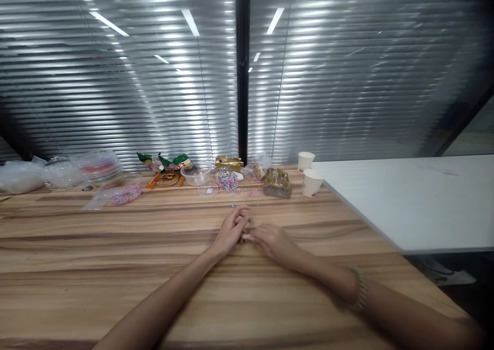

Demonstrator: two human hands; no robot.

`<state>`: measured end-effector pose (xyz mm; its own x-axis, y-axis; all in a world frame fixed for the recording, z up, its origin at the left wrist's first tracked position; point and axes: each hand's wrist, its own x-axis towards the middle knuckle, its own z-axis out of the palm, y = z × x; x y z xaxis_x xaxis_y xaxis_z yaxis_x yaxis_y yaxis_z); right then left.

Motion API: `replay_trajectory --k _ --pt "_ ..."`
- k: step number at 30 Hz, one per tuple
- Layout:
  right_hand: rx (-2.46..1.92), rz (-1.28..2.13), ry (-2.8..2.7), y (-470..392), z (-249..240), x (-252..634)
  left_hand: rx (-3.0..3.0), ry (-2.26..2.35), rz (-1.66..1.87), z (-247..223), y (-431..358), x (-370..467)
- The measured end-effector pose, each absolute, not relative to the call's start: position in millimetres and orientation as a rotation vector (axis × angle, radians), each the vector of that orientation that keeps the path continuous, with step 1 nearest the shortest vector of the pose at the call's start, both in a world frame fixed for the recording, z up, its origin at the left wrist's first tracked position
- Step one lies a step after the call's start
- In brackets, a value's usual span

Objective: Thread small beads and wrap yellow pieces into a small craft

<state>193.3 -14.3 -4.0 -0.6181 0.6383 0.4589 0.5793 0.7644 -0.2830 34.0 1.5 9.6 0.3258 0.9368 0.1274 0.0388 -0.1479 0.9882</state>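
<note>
- The left arm comes in from the lower left, forearm straight; the left hand lies nearer the person than the gold-topped block and left of it, back upward, fingers bent and pointing away and inward.
- The right arm comes in from the lower right, with a braided band around it; the right hand is directly on the near side of the block, knuckles up, fingers reaching left to the other hand's fingertips.
- Each grip is drawn in, fingers close together; I cannot tell whether either pinches anything, as the meeting point is blurred.
- A tiny green piece lies on the tabletop, left of the block on its near side, just beyond the left fingers.
- The pile of small coloured pieces sits left of the block.
- The front paper cup stands upright just right of the block.
</note>
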Motion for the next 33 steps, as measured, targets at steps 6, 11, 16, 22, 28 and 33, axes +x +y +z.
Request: replay_trajectory --k 6,11,16,22,28,33 --pt "-0.936 0.277 -2.271 -12 -3 195 1.396 0.883 1.063 5 6 34" --pt "-0.909 0.367 -2.187 -11 -2 197 1.294 0.915 1.099 4 10 31" --pt "-1.002 0.391 -2.117 -9 -5 197 1.391 0.87 1.083 7 7 33" --pt "-1.061 0.388 -2.092 -9 -4 198 1.5 0.839 1.089 3 7 34" --pt "-1.113 0.413 -1.993 -9 -3 197 1.513 0.903 1.146 -2 11 31" --pt "-1.125 0.428 -1.95 -8 -1 197 1.526 0.91 1.211 -5 13 30"
